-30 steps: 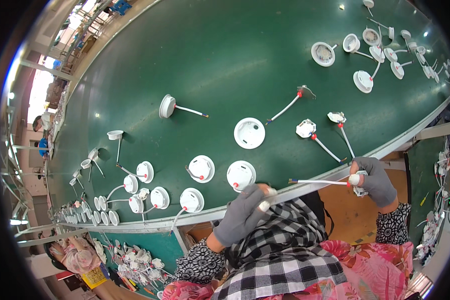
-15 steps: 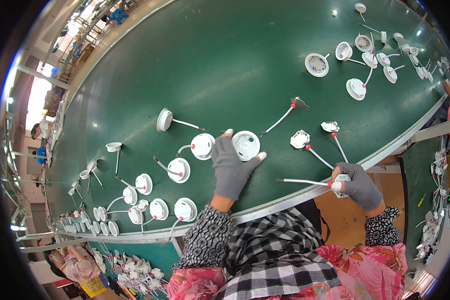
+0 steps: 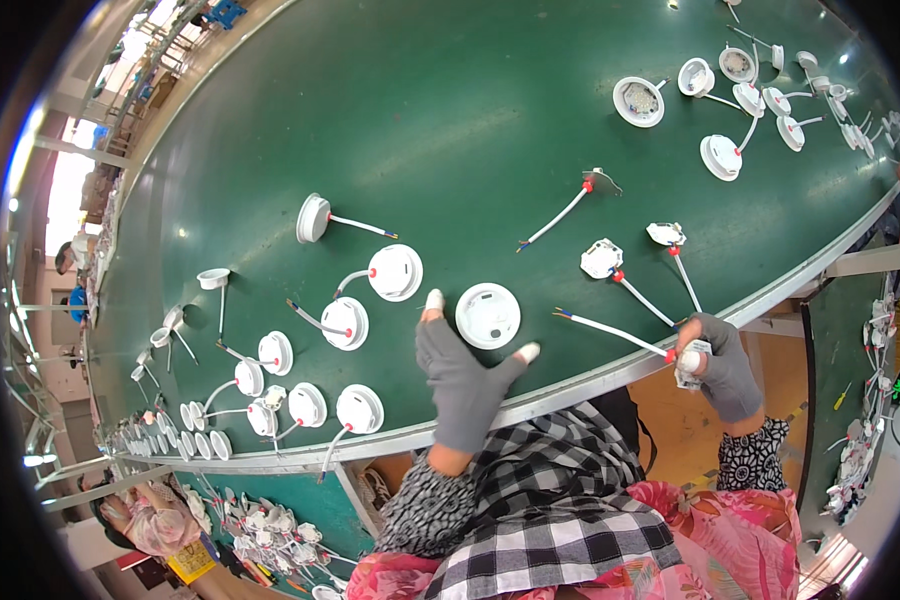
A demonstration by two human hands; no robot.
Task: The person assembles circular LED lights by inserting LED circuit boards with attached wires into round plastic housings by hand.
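1. Since half a second earlier, the left hand (image 3: pixel 462 385) had drawn back toward the near edge of the green counter (image 3: pixel 450 110), and the round white lamp cap (image 3: pixel 488 315) it had covered now lay in plain view between its spread fingertips.
2. That left grip was wide: index finger and thumb splayed either side of the cap, near its rim, holding nothing. Whether a fingertip touched the rim could not be told.
3. The cap lay flat on the counter, just beside the near edge, probably so it stayed within easy reach.
4. The right hand (image 3: pixel 718 362) was closed around a small white lamp part (image 3: pixel 688 362) at the counter's edge, its grip narrow and wrapped on the piece.
5. From that part a white cable (image 3: pixel 610 331) ran out over the counter; its long axis lay left to right, tilted slightly away, with the coloured wire ends pointing to the left, toward the cap.
6. Holding the body and letting the cable rest on the counter likely kept the lead from dangling.
7. Other white lamp units (image 3: pixel 395 272) with leads lay scattered to the left and far right.
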